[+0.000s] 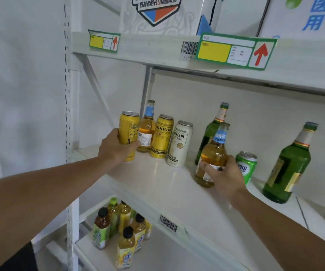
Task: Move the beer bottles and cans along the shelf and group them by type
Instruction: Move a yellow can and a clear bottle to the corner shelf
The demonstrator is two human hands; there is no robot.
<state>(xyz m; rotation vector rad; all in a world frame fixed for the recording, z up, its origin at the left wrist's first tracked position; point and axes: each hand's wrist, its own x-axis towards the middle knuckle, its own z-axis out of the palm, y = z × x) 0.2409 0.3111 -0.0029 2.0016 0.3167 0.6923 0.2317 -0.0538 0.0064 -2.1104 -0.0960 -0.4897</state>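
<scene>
Arms: bare, reaching in from 7 and 5 o'clock toward the white shelf (157,184).
Left hand (114,147): wrapped around a yellow can (128,132) at 10 o'clock on the shelf, can bottom low at the board.
Right hand (224,173): closed around a clear bottle (213,155) of gold drink, tipped a bit, at 3 o'clock from the cans.
Step now: sorting about half way, looks like; both hands busy with one thing each.
Next move: likely clear bottle over to its twin (147,132) behind the yellow cans; needs a free spot and a soft set-down.
Cans: thin shiny metal, round, smooth; second yellow can (162,136), white can (180,143), green can (246,167) just right of the hand.
Bottles: hard glass, long necks, slippery; green bottles (213,132) at 1 o'clock, another (286,167) at 3 o'clock.
Below: small plastic drink bottles (118,229), soft-sided.
</scene>
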